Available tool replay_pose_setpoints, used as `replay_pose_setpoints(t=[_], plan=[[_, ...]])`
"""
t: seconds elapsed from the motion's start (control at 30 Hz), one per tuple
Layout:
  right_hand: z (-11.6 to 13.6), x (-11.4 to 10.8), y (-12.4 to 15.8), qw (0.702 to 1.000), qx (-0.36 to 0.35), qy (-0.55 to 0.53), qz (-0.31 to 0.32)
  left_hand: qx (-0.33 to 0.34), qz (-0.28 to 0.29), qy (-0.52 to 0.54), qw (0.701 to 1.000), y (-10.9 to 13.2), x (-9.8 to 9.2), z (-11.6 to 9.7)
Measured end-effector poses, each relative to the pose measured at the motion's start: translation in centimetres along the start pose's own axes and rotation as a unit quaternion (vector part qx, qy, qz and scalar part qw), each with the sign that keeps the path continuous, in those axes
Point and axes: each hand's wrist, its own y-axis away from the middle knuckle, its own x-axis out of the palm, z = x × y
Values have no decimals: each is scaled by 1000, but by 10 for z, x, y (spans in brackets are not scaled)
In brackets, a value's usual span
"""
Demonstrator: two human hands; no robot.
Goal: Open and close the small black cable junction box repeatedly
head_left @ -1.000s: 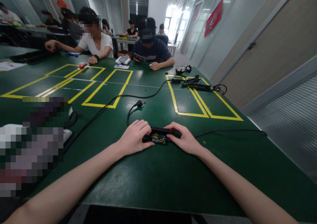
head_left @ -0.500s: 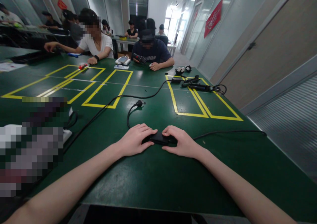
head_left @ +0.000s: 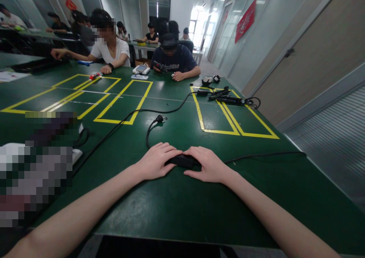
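A black power adapter (head_left: 184, 161) lies low over the green table between my two hands. My left hand (head_left: 158, 161) is closed around its left end, with the thumb on the near side and the fingers over the far side. Around the right end, my right hand (head_left: 207, 163) is closed in the same way, its fingertips close to those of the left. A short cord ending in a black power plug (head_left: 159, 119) curls out beyond my left hand. From behind my right hand a thin black cable (head_left: 265, 154) runs to the table's right edge.
Yellow tape outlines (head_left: 132, 102) mark the green table (head_left: 176, 208). A long black cord (head_left: 137, 111) crosses to a bundle of black cables (head_left: 234, 98). A blurred-out pile (head_left: 42, 174) sits at left. Two people (head_left: 115, 49) work across the table, near a white device (head_left: 142, 69).
The adapter has turned slightly, so its near side shows more. My right fingertips have shifted a little left, closer to my left hand.
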Motion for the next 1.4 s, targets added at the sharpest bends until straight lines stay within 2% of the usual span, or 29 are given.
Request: replay_pose_setpoints(t=[0.47,0.63,0.77,0.9,1.0,1.13,1.3,1.4], plan=[[1,-1,3,997,-29,69,17,10,8,-7,1000,3,-3,-2],[3,0,2,997,-27,67,10,8,-23,-6,1000,2,-3,-4],[4,-1,1,997,-40,72,14,17,-16,3,1000,2,-2,-5],[5,-1,1,993,-67,99,6,25,-34,10,999,2,0,-4],[4,-1,3,984,-109,138,-18,-2,-35,40,999,3,-1,-4],[2,-4,6,957,-174,223,-62,-57,4,91,994,2,-3,-8],[2,-5,8,941,-189,268,-88,-113,33,123,985,1,-4,-12],[5,-7,6,932,-203,274,-120,-123,6,165,979,3,-3,-12]])
